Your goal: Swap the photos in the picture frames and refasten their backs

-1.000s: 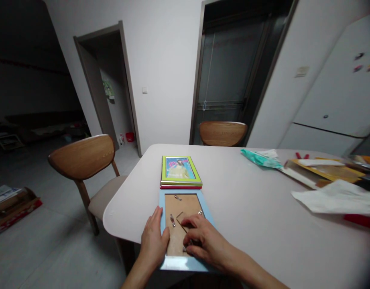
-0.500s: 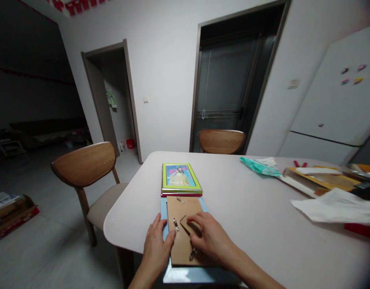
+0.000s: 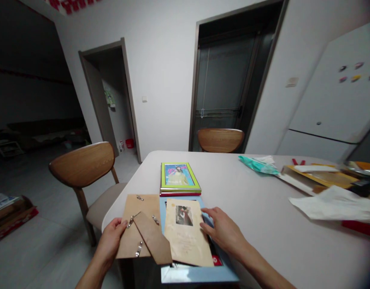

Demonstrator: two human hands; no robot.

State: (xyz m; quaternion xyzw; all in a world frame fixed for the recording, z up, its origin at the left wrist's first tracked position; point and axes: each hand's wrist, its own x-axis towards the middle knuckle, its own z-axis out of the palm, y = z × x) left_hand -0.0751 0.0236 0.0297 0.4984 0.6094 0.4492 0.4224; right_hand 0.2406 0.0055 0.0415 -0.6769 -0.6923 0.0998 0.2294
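My left hand [image 3: 110, 240] grips the left edge of a brown picture frame backing board [image 3: 144, 204], thumb on top. The board carries metal clips and a fold-out stand leg [image 3: 153, 237] that hangs over its lower right. It is beside and partly over the light blue picture frame [image 3: 200, 275], which lies face down. A cream printed sheet [image 3: 189, 241] with a small photo [image 3: 184, 216] on it lies slightly askew in the frame. My right hand [image 3: 222, 228] is at the sheet's right edge, fingers apart, the fingertips at or just touching the paper.
Straight ahead on the table [image 3: 242, 192] lies a yellow-green picture frame [image 3: 179, 177] stacked on a red-edged one. To the right are a teal plastic wrapper [image 3: 259, 165], white paper [image 3: 335, 204] and a brown envelope [image 3: 326, 176]. A wooden chair [image 3: 82, 164] stands left.
The backing board has come off the blue frame and moved left in my left hand, exposing the cream sheet. My right hand has let go of the stand leg and shifted right.
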